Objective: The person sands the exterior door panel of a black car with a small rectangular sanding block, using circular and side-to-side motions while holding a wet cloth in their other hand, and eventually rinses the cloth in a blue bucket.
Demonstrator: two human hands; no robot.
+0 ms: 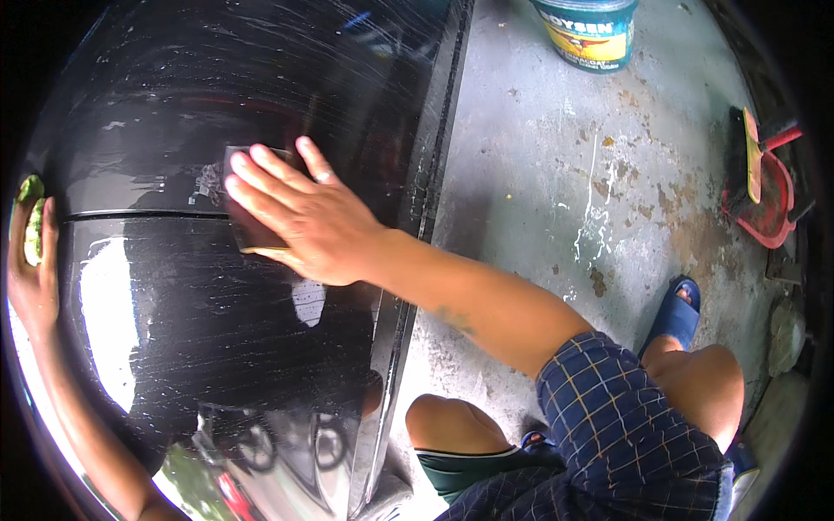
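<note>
My right hand (300, 213) lies flat with spread fingers over a dark sheet that looks like sandpaper (250, 229). It presses this sheet against a glossy black car panel (234, 347) wet with drops and streaks. The thumb is along the sheet's lower edge. A ring shows on the little finger. At the far left rim, my left hand (36, 282) is closed around a green and whitish sponge-like piece (35, 230), beside the panel's outer edge. Its exact kind is hard to make out. A dark seam runs across the panel between both hands.
Stained grey concrete floor (539, 174) lies right of the car. A teal paint bucket (586, 39) stands at the top. A red dustpan (769, 208) and a brush with a yellowish head (752, 156) are at the right. My blue slipper (676, 313) is below them.
</note>
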